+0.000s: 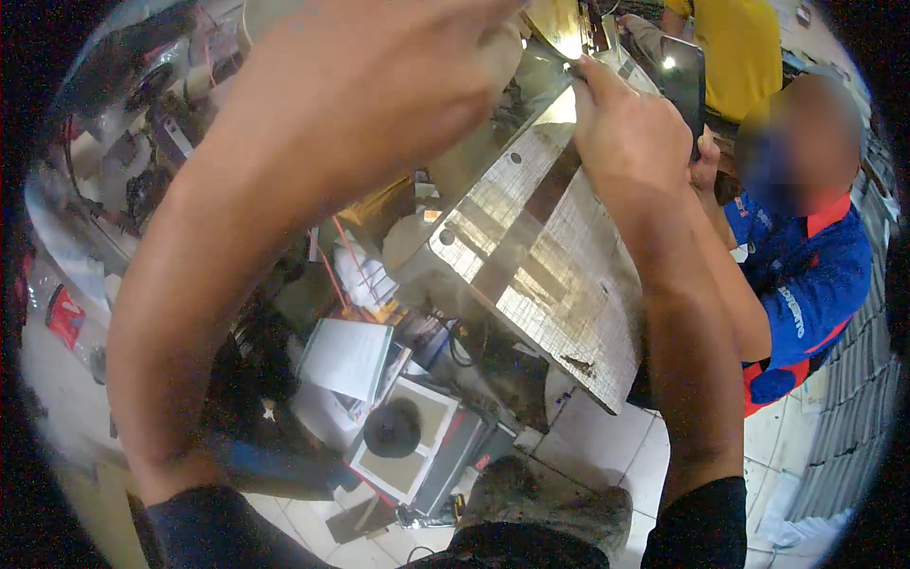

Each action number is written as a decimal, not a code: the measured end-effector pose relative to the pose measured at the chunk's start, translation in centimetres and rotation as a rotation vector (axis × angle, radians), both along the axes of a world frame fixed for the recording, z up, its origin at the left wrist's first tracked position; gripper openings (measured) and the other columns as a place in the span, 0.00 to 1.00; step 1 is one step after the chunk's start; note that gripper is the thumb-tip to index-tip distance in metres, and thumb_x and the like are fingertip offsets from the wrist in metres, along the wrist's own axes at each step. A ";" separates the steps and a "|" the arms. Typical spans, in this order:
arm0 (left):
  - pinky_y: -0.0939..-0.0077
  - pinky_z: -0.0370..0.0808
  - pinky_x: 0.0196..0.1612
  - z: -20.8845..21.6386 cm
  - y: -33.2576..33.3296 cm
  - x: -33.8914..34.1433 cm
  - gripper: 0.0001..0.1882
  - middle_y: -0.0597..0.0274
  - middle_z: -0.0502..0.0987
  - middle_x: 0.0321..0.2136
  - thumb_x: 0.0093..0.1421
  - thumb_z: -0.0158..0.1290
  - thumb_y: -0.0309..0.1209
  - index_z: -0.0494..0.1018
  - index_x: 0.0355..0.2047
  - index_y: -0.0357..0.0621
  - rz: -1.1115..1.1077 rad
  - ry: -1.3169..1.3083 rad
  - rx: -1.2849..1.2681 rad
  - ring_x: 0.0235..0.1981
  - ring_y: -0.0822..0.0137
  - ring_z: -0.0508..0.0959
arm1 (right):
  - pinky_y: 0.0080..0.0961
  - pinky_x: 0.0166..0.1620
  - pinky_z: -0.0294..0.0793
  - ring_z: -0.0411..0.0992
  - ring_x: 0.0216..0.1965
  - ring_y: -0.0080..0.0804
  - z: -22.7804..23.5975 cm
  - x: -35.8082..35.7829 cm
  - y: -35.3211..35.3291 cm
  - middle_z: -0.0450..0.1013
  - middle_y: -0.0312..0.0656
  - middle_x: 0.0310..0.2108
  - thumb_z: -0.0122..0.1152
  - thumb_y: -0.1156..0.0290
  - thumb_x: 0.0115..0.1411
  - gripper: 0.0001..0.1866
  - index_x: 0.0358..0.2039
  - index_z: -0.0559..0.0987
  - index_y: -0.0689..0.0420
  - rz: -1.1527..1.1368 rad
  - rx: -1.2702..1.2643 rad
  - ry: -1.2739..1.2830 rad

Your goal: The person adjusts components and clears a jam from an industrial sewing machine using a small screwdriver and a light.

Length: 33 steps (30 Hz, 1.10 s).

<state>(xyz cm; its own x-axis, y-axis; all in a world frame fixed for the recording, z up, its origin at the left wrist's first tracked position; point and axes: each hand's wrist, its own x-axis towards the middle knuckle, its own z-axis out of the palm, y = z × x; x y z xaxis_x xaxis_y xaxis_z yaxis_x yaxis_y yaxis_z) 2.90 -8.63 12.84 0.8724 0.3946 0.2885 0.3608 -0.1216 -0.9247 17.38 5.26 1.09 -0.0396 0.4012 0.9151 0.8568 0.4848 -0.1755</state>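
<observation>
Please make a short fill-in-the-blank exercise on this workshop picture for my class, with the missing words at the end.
1. The left hand and right hand are near the picture's ____ edge.
2. In the picture, the grid-lined board lies to the ____ of the blue shirt.
3. That shirt has a ____ collar.

Missing words: top; left; red.

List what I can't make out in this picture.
All in the head view:
Left hand: blurred, fingers partly cut off by the top edge.
What the right hand touches with its fingertips: small, lost in glare.
Writing on the white paper: too small.
</observation>
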 end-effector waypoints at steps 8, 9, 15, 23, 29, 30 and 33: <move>0.67 0.72 0.38 0.1 0.0 0.2 0.15 0.59 0.73 0.39 0.50 0.54 0.33 0.75 0.39 0.44 0.151 -0.111 -0.017 0.38 0.61 0.75 | 0.47 0.37 0.74 0.76 0.34 0.53 2.7 0.0 -0.4 0.78 0.50 0.30 0.56 0.59 0.61 0.15 0.44 0.71 0.52 0.051 -0.206 0.188; 0.70 0.70 0.38 -0.5 0.5 -0.4 0.24 0.67 0.73 0.43 0.45 0.56 0.34 0.76 0.46 0.52 0.110 -0.127 0.103 0.41 0.64 0.74 | 0.47 0.37 0.74 0.76 0.34 0.53 2.9 -0.1 -0.3 0.78 0.50 0.30 0.56 0.59 0.61 0.15 0.44 0.71 0.52 0.049 -0.207 0.190; 0.70 0.72 0.36 -1.7 1.4 -0.7 0.20 0.66 0.73 0.40 0.49 0.59 0.35 0.75 0.44 0.48 0.036 -0.151 0.158 0.39 0.66 0.75 | 0.49 0.37 0.73 0.76 0.34 0.56 2.7 0.1 1.5 0.78 0.51 0.30 0.55 0.59 0.61 0.16 0.44 0.71 0.53 0.081 -0.215 0.174; 0.64 0.77 0.30 -4.6 3.5 2.1 0.17 0.57 0.77 0.29 0.55 0.51 0.31 0.72 0.45 0.44 0.168 -0.376 -0.178 0.30 0.59 0.80 | 0.52 0.37 0.73 0.76 0.33 0.59 3.2 -0.3 0.8 0.77 0.56 0.28 0.52 0.56 0.62 0.17 0.46 0.72 0.53 0.073 -0.217 0.139; 0.57 0.78 0.28 -5.5 5.7 4.0 0.26 0.46 0.79 0.20 0.56 0.45 0.30 0.66 0.55 0.33 0.468 -0.551 -0.256 0.22 0.50 0.81 | 0.51 0.38 0.74 0.76 0.34 0.58 3.1 0.1 1.0 0.77 0.55 0.28 0.50 0.57 0.63 0.16 0.48 0.72 0.49 0.059 -0.235 0.109; 0.56 0.78 0.28 -5.6 6.0 3.9 0.26 0.46 0.79 0.21 0.56 0.45 0.30 0.66 0.55 0.33 0.488 -0.573 -0.240 0.23 0.50 0.81 | 0.51 0.38 0.74 0.76 0.34 0.58 3.1 0.0 1.0 0.77 0.55 0.28 0.50 0.57 0.63 0.16 0.48 0.72 0.49 0.062 -0.236 0.108; 0.56 0.79 0.29 -5.2 6.1 3.9 0.24 0.46 0.79 0.22 0.56 0.46 0.31 0.68 0.52 0.34 0.484 -0.557 -0.226 0.24 0.49 0.81 | 0.50 0.38 0.74 0.77 0.34 0.56 3.4 -0.1 0.8 0.77 0.55 0.28 0.49 0.57 0.64 0.15 0.46 0.72 0.49 0.053 -0.270 0.083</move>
<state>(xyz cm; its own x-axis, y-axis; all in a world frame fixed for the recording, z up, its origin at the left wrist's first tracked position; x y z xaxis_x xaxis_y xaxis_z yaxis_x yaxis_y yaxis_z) 6.80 -2.52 7.66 0.3378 0.7966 0.5013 0.8266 0.0037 -0.5628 17.29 6.06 4.54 0.0035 0.6302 0.7765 0.8088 0.4548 -0.3728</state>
